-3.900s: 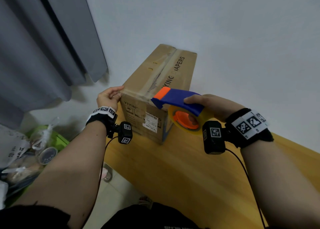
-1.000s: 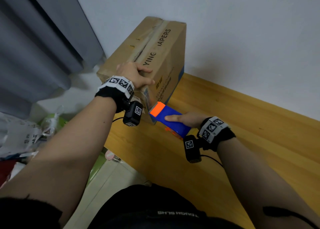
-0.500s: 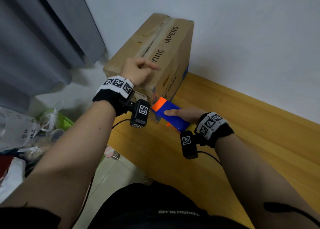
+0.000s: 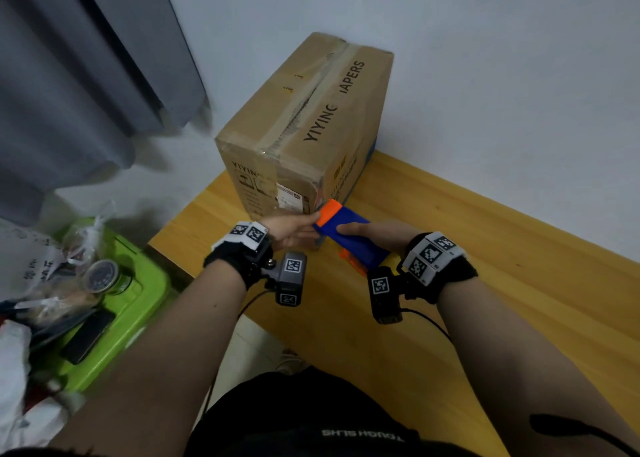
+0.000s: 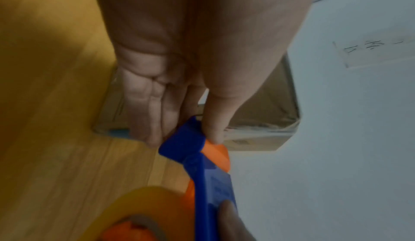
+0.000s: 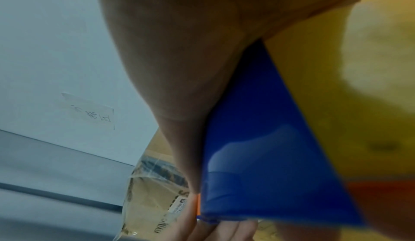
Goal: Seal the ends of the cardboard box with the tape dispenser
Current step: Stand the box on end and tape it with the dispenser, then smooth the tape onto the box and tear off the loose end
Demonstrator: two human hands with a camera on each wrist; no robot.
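The brown cardboard box [image 4: 304, 134] stands on the wooden table [image 4: 485, 283], with old tape along its top seam and clear tape over its near end. My right hand [image 4: 356, 230] grips the blue tape dispenser [image 4: 349, 238] low at the box's near bottom corner. My left hand [image 4: 308, 226] pinches the dispenser's orange front end [image 5: 215, 150], thumb [image 5: 213, 131] on top and fingers [image 5: 152, 120] underneath. The yellowish tape roll [image 5: 143, 207] shows below the blue body [image 5: 213, 182]. In the right wrist view the blue dispenser [image 6: 258, 173] hides most of the box [image 6: 152, 191].
A green bin [image 4: 138, 304] holding bags, a round tin and a dark phone [image 4: 86, 339] sits left of the table's corner. A grey curtain [image 4: 86, 76] hangs at the left. The box backs onto a white wall, where a paper note [image 6: 89, 111] is stuck.
My left hand has left the top of the box and come down to the dispenser's front end. The right hand has kept the dispenser low by the box's near corner.
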